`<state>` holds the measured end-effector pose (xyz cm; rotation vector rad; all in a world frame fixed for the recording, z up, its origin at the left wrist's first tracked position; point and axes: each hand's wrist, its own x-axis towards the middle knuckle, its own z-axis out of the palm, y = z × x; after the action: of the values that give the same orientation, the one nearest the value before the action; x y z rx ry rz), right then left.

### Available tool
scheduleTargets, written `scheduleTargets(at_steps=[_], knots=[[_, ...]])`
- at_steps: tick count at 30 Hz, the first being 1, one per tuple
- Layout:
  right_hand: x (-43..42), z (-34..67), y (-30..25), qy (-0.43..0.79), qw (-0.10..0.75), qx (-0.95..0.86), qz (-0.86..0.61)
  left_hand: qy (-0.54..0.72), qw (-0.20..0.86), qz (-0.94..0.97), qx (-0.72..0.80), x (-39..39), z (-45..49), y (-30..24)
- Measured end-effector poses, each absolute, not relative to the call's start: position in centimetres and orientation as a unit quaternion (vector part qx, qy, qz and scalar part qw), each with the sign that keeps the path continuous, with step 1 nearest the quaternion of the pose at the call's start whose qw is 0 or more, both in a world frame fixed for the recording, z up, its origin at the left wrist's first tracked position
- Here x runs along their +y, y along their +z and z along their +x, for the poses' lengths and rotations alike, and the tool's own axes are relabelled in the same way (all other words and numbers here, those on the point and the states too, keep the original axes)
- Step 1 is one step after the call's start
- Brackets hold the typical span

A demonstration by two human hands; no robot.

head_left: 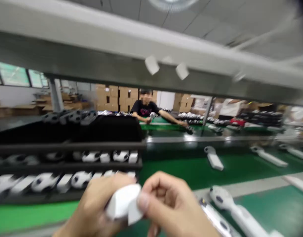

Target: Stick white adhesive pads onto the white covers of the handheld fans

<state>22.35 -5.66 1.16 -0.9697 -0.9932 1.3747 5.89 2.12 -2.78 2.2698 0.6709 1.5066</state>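
My left hand (94, 204) is wrapped round a smooth white part (124, 199), whose rounded end faces up; the rest is hidden in the palm. Between thumb and forefinger, my right hand (172, 204) pinches a thin white flap (134, 212), perhaps a sticker or film, against the side of that part. Blur hides whether the flap is joined to it. Just right of my right hand lie a long white device with a round head (221, 197) and an opened white housing (215, 217), on the green surface.
Black trays (67, 166) of white and black ball-shaped pieces are stacked at left. A green conveyor (176, 164) carries several white handles (214, 158). Overhead runs a pale beam (116, 42) with small white tags (151, 65). Across the line, a person (145, 107) reaches over another bench.
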Motion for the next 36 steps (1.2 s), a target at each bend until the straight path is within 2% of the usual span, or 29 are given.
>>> scheduleTargets(at_steps=[4, 8, 13, 36], knots=[[-5.8, 22.5, 1.1, 0.56, 0.524, -0.496, -0.406, 0.5, 0.051, 0.856, 0.122, 2.7, 5.0, -2.4], [-5.8, 22.5, 1.3, 0.548, 0.516, -0.502, -0.426, 0.474, 0.01, 0.874, 0.103, 2.9, 5.0, -2.3], [-6.2, 22.0, 2.2, 0.546, 0.492, -0.489, -0.47, 0.528, -0.041, 0.847, 0.045, 3.1, 5.6, -2.0], [-6.2, 22.1, 1.7, 0.547, 0.493, -0.496, -0.46, 0.527, -0.059, 0.845, 0.067, 3.0, 5.5, -1.8]])
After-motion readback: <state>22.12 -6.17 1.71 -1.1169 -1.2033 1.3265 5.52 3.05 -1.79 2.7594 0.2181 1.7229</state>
